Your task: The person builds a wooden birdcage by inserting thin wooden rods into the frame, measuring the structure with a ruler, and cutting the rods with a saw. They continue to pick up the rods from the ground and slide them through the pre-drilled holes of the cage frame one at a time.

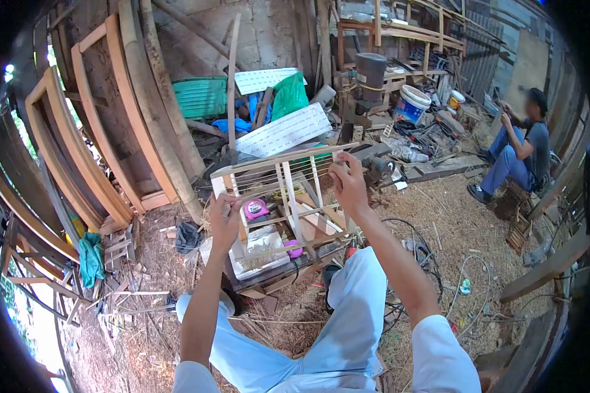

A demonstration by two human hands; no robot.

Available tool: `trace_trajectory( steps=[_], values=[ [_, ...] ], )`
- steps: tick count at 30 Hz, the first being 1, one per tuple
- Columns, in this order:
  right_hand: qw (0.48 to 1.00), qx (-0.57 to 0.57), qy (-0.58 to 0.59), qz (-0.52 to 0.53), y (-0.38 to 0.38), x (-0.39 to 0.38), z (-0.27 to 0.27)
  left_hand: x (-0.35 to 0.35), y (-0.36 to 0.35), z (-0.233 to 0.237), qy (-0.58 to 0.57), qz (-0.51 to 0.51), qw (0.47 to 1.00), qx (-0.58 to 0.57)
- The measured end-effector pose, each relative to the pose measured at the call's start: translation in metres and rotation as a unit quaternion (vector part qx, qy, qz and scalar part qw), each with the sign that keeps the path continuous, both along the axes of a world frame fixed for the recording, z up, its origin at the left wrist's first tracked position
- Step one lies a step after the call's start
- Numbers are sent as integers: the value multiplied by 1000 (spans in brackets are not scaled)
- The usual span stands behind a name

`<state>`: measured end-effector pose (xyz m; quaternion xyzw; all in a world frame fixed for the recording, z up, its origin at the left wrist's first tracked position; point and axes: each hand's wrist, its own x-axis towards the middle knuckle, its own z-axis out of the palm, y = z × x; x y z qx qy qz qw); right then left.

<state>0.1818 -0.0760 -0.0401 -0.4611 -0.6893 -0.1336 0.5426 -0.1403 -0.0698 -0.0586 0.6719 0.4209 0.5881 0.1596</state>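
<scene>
A light wooden frame (288, 171) with thin crosswise rods and slats stands tilted over a low work surface (252, 283) before my knees. At its left side my left hand (225, 219) is closed, fingertips pinched on the frame's edge. My right hand (349, 183) pinches the frame at its upper right corner, index finger and thumb bent together. Behind the slats lies a pink tape measure (255, 209). A purple round object (294, 248) sits lower, by a whitish crumpled sheet (265, 241). Part of the left-hand grip is hidden by the fingers.
Wooden door-like frames (111, 105) lean on the left wall. White panels (285, 131) and a green sheet (290, 95) lie behind the work surface. A paint bucket (413, 103) stands at the back right. A person (528, 144) sits at right. Cables (432, 262) cross the shaving-strewn floor.
</scene>
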Motion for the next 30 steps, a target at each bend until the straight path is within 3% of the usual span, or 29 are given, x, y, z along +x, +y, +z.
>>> trace_trajectory(
  steps=[4,6,8,10,12,14,17,20,21,24,28,30],
  values=[
    [1000,28,8,5,6,-1,-6,0,3,-3,-7,-15,1000,-25],
    [999,42,21,6,7,-1,-8,-7,8,-5,74,-11,996,54],
    [999,32,25,21,2,0,-12,-7,10,-8,89,-8,995,46],
    [983,8,184,13,-14,-13,6,-5,3,2,13,-8,998,-65],
    [974,25,227,-2,0,-12,-15,-6,6,1,2,-22,998,-66],
    [946,-70,312,46,6,-11,-26,-5,6,3,-6,-39,996,-76],
    [925,-151,341,70,7,-9,-21,-5,5,7,-15,-27,993,-111],
    [906,-164,372,119,20,0,-29,3,-9,16,6,32,997,-64],
    [921,-205,322,78,18,1,-26,9,-13,21,81,112,987,78],
    [880,-240,385,140,9,-3,-17,12,-12,32,89,144,978,124],
    [903,-215,352,120,15,-2,-21,-1,-3,42,139,131,975,113],
    [935,-174,300,77,18,-4,-22,-3,-3,41,74,75,993,61]
  ],
)
